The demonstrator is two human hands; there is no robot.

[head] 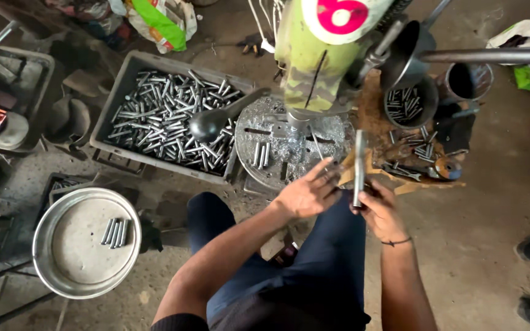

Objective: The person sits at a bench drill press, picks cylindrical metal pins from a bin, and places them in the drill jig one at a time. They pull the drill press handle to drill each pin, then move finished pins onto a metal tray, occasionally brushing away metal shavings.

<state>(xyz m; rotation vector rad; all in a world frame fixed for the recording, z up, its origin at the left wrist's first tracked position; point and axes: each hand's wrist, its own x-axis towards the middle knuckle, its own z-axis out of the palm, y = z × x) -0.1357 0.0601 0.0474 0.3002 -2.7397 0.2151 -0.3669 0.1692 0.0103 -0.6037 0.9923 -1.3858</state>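
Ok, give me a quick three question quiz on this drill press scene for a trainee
1. True or false: the right hand holds a metal rod upright.
2. Where do a few finished-looking pins lie apart from the rest? A) in the round metal pan B) on the floor C) on the person's lap
3. What fills the grey crate beside the round drill table?

Key
1. True.
2. A.
3. A heap of short metal rods. The left hand is open near the table's edge, holding nothing.
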